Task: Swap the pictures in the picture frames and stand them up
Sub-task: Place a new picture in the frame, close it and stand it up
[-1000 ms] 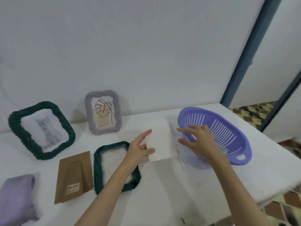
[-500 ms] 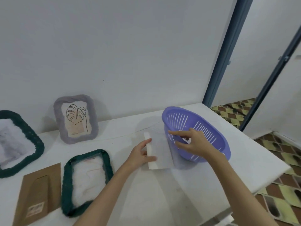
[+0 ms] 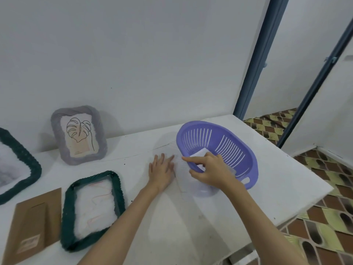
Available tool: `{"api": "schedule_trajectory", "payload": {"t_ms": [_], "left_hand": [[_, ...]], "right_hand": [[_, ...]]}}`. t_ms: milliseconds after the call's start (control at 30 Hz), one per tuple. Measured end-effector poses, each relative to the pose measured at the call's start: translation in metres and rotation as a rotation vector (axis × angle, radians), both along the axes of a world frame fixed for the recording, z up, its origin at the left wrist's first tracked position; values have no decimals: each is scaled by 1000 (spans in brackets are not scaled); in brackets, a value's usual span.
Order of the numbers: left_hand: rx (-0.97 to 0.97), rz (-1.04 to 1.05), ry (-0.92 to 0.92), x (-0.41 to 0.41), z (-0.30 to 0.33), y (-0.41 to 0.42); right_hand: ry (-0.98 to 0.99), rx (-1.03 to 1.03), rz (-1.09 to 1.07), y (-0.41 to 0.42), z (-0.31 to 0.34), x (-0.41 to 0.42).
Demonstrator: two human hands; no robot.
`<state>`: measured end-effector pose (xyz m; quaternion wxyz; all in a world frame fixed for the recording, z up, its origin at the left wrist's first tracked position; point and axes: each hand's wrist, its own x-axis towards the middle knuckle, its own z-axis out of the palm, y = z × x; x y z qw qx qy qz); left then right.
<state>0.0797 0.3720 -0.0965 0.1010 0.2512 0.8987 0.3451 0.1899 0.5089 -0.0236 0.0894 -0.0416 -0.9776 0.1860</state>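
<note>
I've got my left hand (image 3: pixel 161 172) flat on the white table (image 3: pixel 191 217), fingers straight and pressing down beside a pale sheet (image 3: pixel 181 169) that lies against the purple basket (image 3: pixel 238 150) near the table's right edge. My right hand (image 3: pixel 209 172) reaches over the basket's near rim, fingers curled around a white card (image 3: pixel 199 153) inside it. Along the back edge the grey frame (image 3: pixel 78 134) stands upright with its leaf drawing, while the green frame (image 3: pixel 93 209) lies flat toward the front-left, a brown backing board (image 3: pixel 32 226) just beside it and another green frame (image 3: pixel 21 169) at the left edge.
</note>
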Motion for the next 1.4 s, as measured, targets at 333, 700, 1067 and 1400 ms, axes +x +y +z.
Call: {"api": "schedule_trajectory", "payload": {"t_ms": [333, 700, 1067, 1400], "left_hand": [[524, 8, -235, 16, 29, 26], [505, 66, -227, 32, 39, 19], [466, 25, -83, 28, 39, 23], [699, 132, -249, 35, 67, 27]], "right_hand": [[-217, -253, -328, 82, 0, -19], [-381, -85, -364, 100, -14, -32], [22, -318, -376, 67, 3, -14], [34, -834, -178, 15, 9, -13]]}}
